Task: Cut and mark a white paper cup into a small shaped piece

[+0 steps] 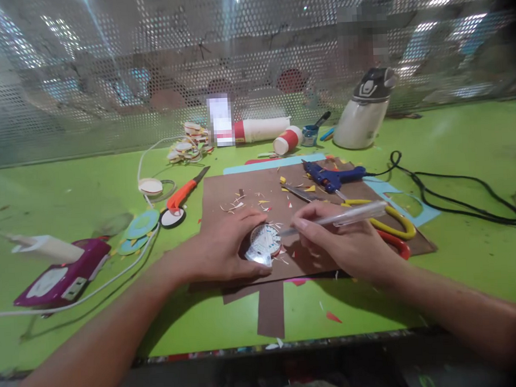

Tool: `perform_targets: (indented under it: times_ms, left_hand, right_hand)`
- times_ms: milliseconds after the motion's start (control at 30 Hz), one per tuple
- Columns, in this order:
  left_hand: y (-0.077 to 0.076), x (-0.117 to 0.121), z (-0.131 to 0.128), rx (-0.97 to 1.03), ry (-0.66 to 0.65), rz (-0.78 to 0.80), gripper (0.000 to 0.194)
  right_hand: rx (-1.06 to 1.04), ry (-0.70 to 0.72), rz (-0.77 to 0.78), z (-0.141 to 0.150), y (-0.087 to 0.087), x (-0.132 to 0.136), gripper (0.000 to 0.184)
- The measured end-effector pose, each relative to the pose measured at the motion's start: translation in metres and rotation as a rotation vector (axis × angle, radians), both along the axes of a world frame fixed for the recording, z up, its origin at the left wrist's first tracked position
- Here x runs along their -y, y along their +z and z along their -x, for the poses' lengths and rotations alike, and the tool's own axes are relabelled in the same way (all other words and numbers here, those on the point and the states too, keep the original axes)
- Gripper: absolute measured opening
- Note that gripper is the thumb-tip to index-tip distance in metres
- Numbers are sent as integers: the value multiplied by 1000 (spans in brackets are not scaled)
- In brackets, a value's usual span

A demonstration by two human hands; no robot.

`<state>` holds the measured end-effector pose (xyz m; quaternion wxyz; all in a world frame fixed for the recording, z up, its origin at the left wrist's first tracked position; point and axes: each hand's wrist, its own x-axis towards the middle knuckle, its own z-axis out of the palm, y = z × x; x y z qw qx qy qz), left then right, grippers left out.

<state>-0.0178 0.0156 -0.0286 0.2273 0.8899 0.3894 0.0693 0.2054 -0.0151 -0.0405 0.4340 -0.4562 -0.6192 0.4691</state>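
My left hand curls around a small white disc with dark marks along its rim, pressing it on the brown board. A shiny transparent piece lies over part of the disc under my thumb; its kind I cannot make out. Closed around a clear-barrelled pen, my right hand points the tip at the disc's right edge. Scissors with yellow and red handles lie partly under my right hand. Thin paper scraps are strewn around the disc.
A blue glue gun with a black cord lies at the board's back right. Left of the board are an orange utility knife, a roll of tape and a purple power strip. Paper cups and a white kettle stand behind.
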Motion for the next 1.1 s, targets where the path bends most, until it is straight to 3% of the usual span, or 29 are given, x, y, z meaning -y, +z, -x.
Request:
perform_targets:
  times_ms: [200,367,633,1100]
  left_hand:
    - [-2,-2,1,11,-11,4,76]
    - [-3,-2,1,16,-24,3,76]
    - [-2,-3,-1,9,-36,-4,78]
    - [0,-3,-1,-12,-60,-41,73]
  right_hand:
    - [-67,30,108,5,-4,1,12]
    - [-25,-21,67,8,-7,1,10]
    - [-103,-10,177,11,-16,0,13]
    - [-6,-25,127,12,-11,2,14]
